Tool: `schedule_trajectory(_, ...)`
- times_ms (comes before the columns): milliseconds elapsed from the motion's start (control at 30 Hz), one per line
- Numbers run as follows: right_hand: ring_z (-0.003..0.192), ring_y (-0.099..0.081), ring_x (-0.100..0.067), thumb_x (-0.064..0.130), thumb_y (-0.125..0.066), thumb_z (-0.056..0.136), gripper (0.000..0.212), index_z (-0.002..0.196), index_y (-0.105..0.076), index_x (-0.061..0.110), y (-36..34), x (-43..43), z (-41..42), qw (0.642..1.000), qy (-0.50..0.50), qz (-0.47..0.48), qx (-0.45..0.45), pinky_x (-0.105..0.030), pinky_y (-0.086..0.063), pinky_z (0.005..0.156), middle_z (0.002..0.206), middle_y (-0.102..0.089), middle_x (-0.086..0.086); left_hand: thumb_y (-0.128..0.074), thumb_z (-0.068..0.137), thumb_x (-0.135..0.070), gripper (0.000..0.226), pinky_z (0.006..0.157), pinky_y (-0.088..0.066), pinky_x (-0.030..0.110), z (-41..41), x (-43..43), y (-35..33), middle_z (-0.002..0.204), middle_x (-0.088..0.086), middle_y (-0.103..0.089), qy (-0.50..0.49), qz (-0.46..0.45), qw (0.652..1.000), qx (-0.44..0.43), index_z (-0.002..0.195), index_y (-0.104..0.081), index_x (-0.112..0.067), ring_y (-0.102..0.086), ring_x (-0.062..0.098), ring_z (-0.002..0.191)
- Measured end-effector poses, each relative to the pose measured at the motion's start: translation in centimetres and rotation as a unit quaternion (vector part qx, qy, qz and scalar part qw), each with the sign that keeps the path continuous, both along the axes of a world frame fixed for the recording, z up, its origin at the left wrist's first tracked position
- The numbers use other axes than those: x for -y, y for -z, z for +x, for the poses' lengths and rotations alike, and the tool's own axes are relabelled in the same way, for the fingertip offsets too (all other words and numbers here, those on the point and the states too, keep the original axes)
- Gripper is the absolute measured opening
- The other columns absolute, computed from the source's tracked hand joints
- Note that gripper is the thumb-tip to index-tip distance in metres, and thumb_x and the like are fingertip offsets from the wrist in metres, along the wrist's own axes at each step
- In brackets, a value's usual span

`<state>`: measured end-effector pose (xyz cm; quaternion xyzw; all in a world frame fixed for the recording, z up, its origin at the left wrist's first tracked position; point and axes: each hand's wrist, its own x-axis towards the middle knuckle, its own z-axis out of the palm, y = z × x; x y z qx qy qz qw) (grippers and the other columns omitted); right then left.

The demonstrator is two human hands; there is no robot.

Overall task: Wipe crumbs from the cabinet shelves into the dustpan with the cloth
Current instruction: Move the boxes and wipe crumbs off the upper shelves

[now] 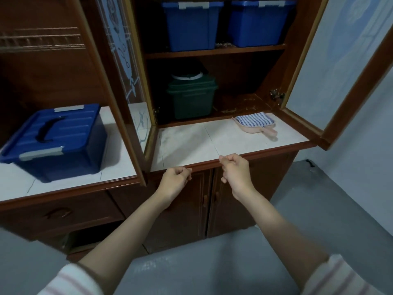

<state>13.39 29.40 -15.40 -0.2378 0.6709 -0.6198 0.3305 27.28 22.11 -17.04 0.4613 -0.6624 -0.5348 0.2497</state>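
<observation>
Two hands reach out in front of a brown cabinet. The left hand (pixel 175 179) has its fingers curled in and holds nothing. The right hand (pixel 235 173) is curled the same way and holds nothing too. Both hands are just by the front edge of the white counter (pixel 191 143) and are a little apart from each other. The sleeves are pink and white with stripes.

The cloth (pixel 254 120) is blue and white with stripes. It lies on top of the pink dustpan (pixel 253 130). The dustpan sits on the right side of the counter, just in front of the bottom shelf (pixel 234 101). Both are well apart from the hands.

Small pale crumbs (pixel 240 108) lie on the bottom shelf, near the cloth. A green box (pixel 192 99) stands on the left of that shelf. More bits (pixel 223 45) lie on the top shelf (pixel 214 52), between two blue boxes. One blue box (pixel 192 24) is on the left and the other blue box (pixel 260 22) is on the right.

Both cabinet doors are open wide, the left door (pixel 119 60) and the right door (pixel 340 60). Another blue box with a lid (pixel 57 141) sits on the counter far to the left.
</observation>
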Motion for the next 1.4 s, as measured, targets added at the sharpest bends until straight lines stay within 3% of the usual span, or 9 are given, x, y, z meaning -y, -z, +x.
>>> schedule_trajectory(433,0.040,-0.033,-0.011,0.014,-0.053,0.095,0.028,0.069,-0.045,0.008,-1.9,4.5,12.2,0.979,-0.202,-0.020,-0.034,-0.026,-0.033,0.044,0.053,-0.036,-0.001,-0.048,0.093,-0.016,0.038,0.054,-0.026,0.028,15.5,2.0,-1.1,0.052,0.002,-0.036,-0.180,-0.042,0.982,0.048,0.056,-0.041,-0.013,-0.032,0.014,0.051)
schedule_trajectory(667,0.036,-0.035,-0.008,0.014,-0.054,0.094,0.026,0.070,-0.046,0.008,-2.7,7.9,17.8,0.963,-0.260,-0.030,-0.063,-0.025,-0.035,0.043,0.053,-0.038,-0.001,-0.048,0.094,-0.018,0.033,0.052,-0.028,0.026,20.7,5.1,-1.3,0.055,0.003,-0.039,-0.241,-0.044,0.969,0.024,0.063,-0.045,-0.010,-0.034,0.013,0.052)
schedule_trajectory(867,0.053,-0.045,-0.011,0.023,-0.053,0.094,0.016,0.082,-0.051,0.013,-2.6,11.5,22.2,0.934,-0.332,0.024,-0.130,-0.023,-0.041,0.046,0.070,-0.051,-0.002,-0.041,0.095,-0.018,0.028,0.059,-0.029,0.030,24.9,9.8,-2.0,0.063,0.007,-0.039,-0.290,-0.074,0.954,0.029,0.069,-0.042,-0.010,-0.034,0.016,0.060)
schedule_trajectory(1033,0.058,-0.048,-0.013,0.023,-0.052,0.094,0.018,0.081,-0.050,0.011,-2.5,16.7,25.4,0.951,-0.271,0.049,-0.142,-0.023,-0.045,0.052,0.077,-0.054,-0.005,-0.041,0.096,-0.017,0.023,0.054,-0.029,0.030,30.5,15.2,-3.4,0.070,0.012,-0.045,-0.322,-0.117,0.937,0.068,0.078,-0.049,-0.005,-0.037,0.020,0.063)
schedule_trajectory(1133,0.071,-0.052,-0.017,0.022,-0.053,0.093,0.020,0.075,-0.047,0.014,-2.7,20.3,26.6,0.961,-0.209,0.049,-0.177,-0.031,-0.050,0.064,0.078,-0.054,-0.003,-0.045,0.096,-0.017,0.018,0.058,-0.037,0.030,33.0,18.1,-4.1,0.084,0.007,-0.057,-0.287,-0.167,0.932,0.146,0.089,-0.056,-0.004,-0.050,0.020,0.072)
schedule_trajectory(1233,0.081,-0.052,-0.018,0.022,-0.051,0.094,0.014,0.085,-0.048,0.012,-3.2,23.5,27.3,0.950,-0.149,0.077,-0.262,-0.027,-0.041,0.063,0.090,-0.057,-0.004,-0.049,0.094,-0.017,0.012,0.076,-0.044,0.032,34.3,21.2,-4.2,0.108,0.009,-0.057,-0.235,-0.234,0.916,0.224,0.098,-0.058,-0.010,-0.056,0.024,0.092)
schedule_trajectory(1333,0.097,-0.054,-0.025,0.022,-0.051,0.093,0.013,0.097,-0.050,0.010,-3.5,26.5,27.7,0.938,-0.096,0.100,-0.318,-0.029,-0.041,0.073,0.109,-0.055,-0.009,-0.052,0.093,-0.019,0.032,0.097,-0.043,0.038,34.8,24.4,-4.1,0.131,0.012,-0.046,-0.215,-0.240,0.910,0.261,0.123,-0.053,-0.008,-0.051,0.028,0.114)
schedule_trajectory(1400,0.107,-0.052,-0.028,0.023,-0.051,0.093,0.022,0.109,-0.050,0.008,-3.7,27.9,27.7,0.932,-0.078,0.119,-0.335,-0.033,-0.043,0.081,0.118,-0.051,-0.011,-0.052,0.093,-0.020,0.043,0.100,-0.041,0.039,34.4,26.2,-3.9,0.136,0.015,-0.042,-0.212,-0.220,0.914,0.266,0.133,-0.043,-0.006,-0.050,0.030,0.117)
